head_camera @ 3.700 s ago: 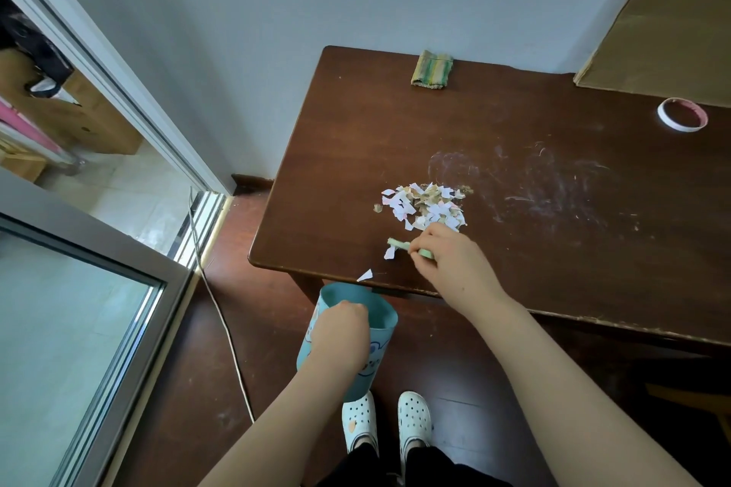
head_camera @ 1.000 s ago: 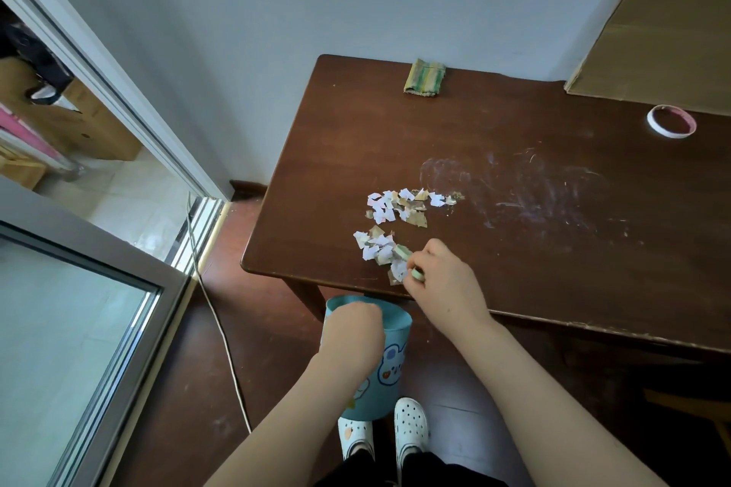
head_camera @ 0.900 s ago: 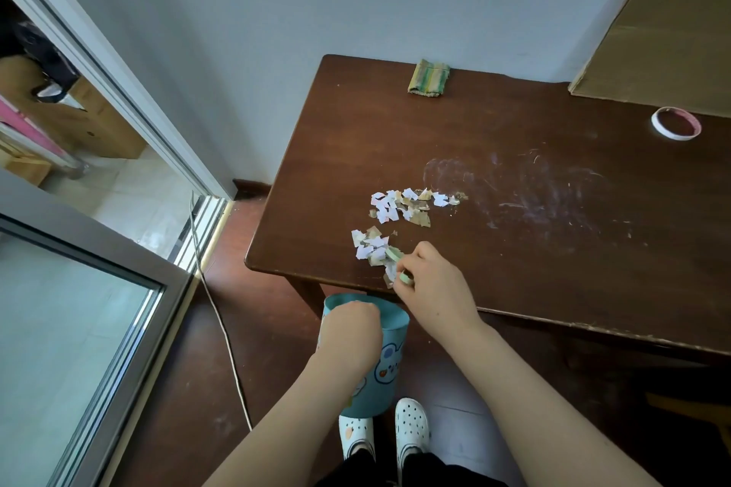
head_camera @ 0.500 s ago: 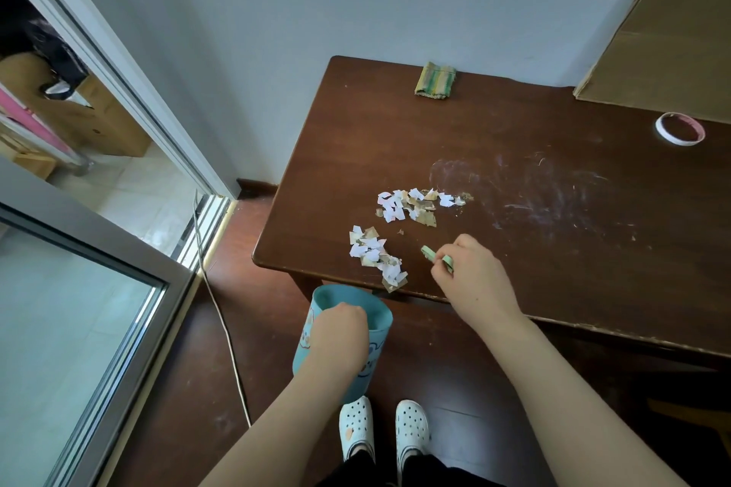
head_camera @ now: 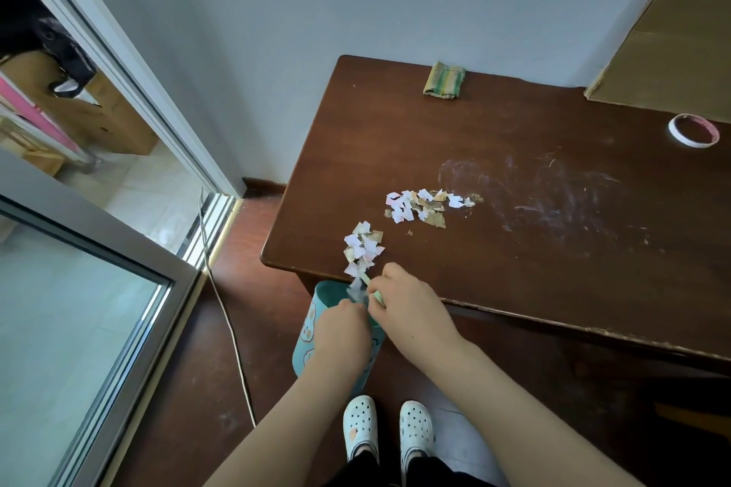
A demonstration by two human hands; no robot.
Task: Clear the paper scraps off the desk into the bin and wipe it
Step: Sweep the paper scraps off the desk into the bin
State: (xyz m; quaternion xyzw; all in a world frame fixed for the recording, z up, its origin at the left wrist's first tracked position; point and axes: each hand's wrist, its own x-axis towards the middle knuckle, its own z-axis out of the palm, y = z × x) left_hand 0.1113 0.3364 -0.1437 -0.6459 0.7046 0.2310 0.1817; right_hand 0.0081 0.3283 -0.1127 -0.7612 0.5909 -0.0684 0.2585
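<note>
We judge the task well short of half done. The left hand (head_camera: pixel 343 336) has its fingers curled over the rim of the bin (head_camera: pixel 305 342), holding it just under the near edge of the tabletop (head_camera: pixel 514 269). The right hand (head_camera: pixel 411 314) pinches a thin green stick (head_camera: pixel 375 291) at that edge, at the tail of the near heap of paper scraps (head_camera: pixel 362 247). A few blurred pieces seem to be dropping toward the bin. A second heap (head_camera: pixel 421 205) lies at 1 o'clock from the first, apart from it, with crumbs beyond. Wiping looks not yet begun: the folded cloth (head_camera: pixel 444 79) sits at 12 o'clock by the wall, and pale smears (head_camera: pixel 553 194) mark the wood at 2 o'clock. We cannot see inside the bin, and the tabletop's right end is cut off.
</note>
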